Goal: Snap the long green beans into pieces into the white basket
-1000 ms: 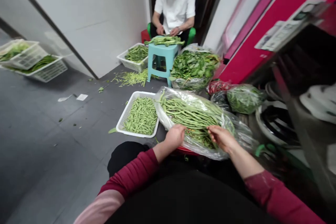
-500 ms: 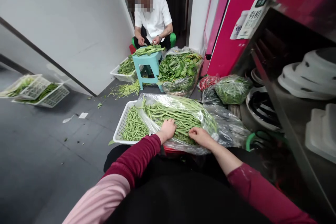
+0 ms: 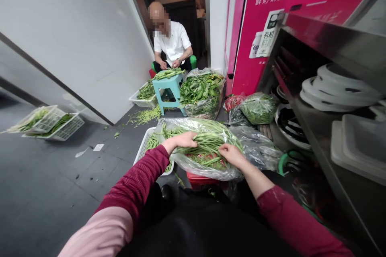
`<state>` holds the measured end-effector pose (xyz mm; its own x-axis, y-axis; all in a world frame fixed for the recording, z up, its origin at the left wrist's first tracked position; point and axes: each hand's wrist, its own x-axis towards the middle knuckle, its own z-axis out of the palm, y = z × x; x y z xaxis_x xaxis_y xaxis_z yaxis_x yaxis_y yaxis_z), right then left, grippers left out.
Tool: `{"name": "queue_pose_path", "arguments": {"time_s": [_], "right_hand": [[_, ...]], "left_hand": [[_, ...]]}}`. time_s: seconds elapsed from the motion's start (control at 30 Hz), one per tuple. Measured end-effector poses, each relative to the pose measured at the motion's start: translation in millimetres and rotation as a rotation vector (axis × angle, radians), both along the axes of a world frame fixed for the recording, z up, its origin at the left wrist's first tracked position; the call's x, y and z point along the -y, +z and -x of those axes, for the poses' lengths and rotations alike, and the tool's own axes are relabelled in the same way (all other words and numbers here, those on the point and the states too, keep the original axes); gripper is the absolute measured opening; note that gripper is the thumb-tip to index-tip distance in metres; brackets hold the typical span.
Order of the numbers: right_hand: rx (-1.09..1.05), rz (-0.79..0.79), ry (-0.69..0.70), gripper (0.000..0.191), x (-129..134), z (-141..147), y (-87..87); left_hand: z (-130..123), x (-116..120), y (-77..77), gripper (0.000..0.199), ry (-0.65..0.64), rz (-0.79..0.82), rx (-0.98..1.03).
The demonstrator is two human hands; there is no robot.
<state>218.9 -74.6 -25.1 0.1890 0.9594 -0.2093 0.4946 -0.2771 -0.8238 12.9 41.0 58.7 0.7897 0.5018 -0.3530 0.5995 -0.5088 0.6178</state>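
Long green beans [image 3: 208,138] lie in an open clear plastic bag [image 3: 187,160] in front of me, above a red container [image 3: 199,180]. My left hand [image 3: 185,139] reaches over the bag's left part, closed around a bunch of the beans. At the bag's right side my right hand [image 3: 231,154] is closed, thumb and fingertips pinched on the beans. Between the hands, short bits lie on a red patch at the bag's bottom. Left of the bag sits a white basket [image 3: 141,151] of short bean pieces, partly covered by my left arm.
A co-worker in a white shirt [image 3: 173,44] sits behind a blue stool [image 3: 170,84] with green stalks on it. Beside it stands a bag of leafy greens [image 3: 203,90]. White baskets [image 3: 64,130] are at left. A metal shelf [image 3: 319,124] with white dishes stands close at right.
My left hand has moved left and up, drawing beans with it and baring the bag's bottom. My right hand stays near the same beans. The view has tilted up and right.
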Motion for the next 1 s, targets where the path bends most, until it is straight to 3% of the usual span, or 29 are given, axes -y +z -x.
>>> {"name": "queue_pose_path", "arguments": {"time_s": [0.13,0.27,0.47,0.57,0.67,0.73,0.83,0.93,1.0], "right_hand": [[-0.031,-0.073,0.07,0.027,0,5,1.3],[-0.064,-0.205,0.192,0.038,-1,15,0.2],[0.015,-0.271,0.274,0.019,-6,32,-3.3],[0.051,-0.298,0.3,0.012,-10,34,-6.0],[0.114,-0.301,0.211,0.012,-13,28,-7.1],[0.114,-0.285,0.081,0.014,-15,22,-4.9],[-0.12,-0.279,-0.105,0.017,-14,15,2.7],[-0.64,-0.217,-0.209,0.014,-11,16,10.3],[-0.992,-0.075,-0.186,0.013,-10,22,12.8]], "left_hand": [[2,-3,25.3,0.017,0.119,0.011,0.066],[-2,4,36.4,0.022,0.145,0.045,0.129],[-13,17,43.2,0.021,0.148,0.046,0.147],[-7,18,45.9,0.016,0.173,0.235,0.178],[8,16,45.3,0.014,0.226,0.445,0.229],[20,14,42.0,0.009,0.302,0.489,0.286],[32,16,33.6,0.004,0.421,0.56,0.382],[35,26,24.4,0.009,0.442,0.662,0.45],[31,35,19.2,0.009,0.422,0.719,0.482]]}}
